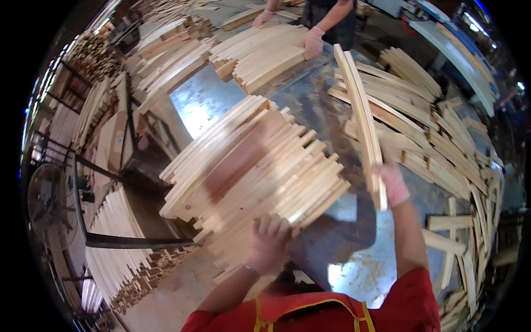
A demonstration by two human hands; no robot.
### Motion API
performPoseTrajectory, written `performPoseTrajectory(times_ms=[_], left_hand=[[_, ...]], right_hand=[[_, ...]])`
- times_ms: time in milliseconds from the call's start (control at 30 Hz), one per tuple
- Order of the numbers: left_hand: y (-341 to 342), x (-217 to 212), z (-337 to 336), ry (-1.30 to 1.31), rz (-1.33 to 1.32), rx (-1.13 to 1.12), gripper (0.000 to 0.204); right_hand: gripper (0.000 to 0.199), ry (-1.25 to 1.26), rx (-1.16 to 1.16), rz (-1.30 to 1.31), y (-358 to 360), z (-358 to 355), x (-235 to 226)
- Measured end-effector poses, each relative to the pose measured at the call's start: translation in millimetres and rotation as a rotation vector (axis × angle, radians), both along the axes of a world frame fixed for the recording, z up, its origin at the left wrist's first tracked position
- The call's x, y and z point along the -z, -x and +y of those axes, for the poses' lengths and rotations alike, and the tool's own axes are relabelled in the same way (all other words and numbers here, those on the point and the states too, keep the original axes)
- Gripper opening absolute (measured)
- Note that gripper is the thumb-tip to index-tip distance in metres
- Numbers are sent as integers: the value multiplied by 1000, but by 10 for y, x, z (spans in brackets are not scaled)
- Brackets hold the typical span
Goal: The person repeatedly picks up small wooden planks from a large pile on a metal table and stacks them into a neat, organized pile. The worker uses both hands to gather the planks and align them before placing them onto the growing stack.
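Observation:
My right hand (394, 185), in a thin pale glove, is closed around the lower end of long wooden strips (359, 110), seemingly a pair. They tilt over the right side of the metal table. My left hand (269, 240), also gloved and a little blurred, is at the near edge of a wide layer of light wooden strips (260, 160). Its fingers are slightly bent and apart, with nothing visible gripped in them. The strips in that layer lie side by side with uneven ends, and some have a reddish-brown tint.
Across the metal table (354, 243), a co-worker's gloved hands (313, 43) rest on another layer of strips (265, 58). Loose strips (409, 122) are heaped along the right. A black metal frame (138, 241), a stacked pile (119, 249) and a fan (52, 199) stand left.

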State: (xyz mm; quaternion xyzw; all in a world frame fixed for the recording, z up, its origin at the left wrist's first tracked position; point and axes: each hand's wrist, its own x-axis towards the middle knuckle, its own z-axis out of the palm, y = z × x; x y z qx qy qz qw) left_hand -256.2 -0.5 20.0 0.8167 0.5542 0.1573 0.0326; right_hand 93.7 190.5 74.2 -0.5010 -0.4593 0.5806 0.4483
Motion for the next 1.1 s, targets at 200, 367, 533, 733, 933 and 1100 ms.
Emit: performPoseTrajectory(times_ms=[200, 367, 533, 733, 933, 1100], left_hand=[[58, 285, -149, 76, 188, 15, 75], [-231, 206, -184, 181, 161, 1, 90], [-729, 122, -180, 228, 302, 183, 90], [-733, 384, -159, 141, 427, 64, 86], [-1933, 121, -433, 167, 368, 310, 87], [-3403, -14, -420, 280, 292, 558, 79]], right_hand=[[71, 371, 275, 68, 139, -2306, 433], [59, 502, 229, -237, 1224, -3299, 1259], [52, 30, -720, -608, 1387, -2847, 1435], [56, -96, -422, -1205, -1342, -2200, 427], [72, -78, -31, -1553, -3284, -2099, 337], [71, 167, -86, -1770, -4748, -2012, 624]])
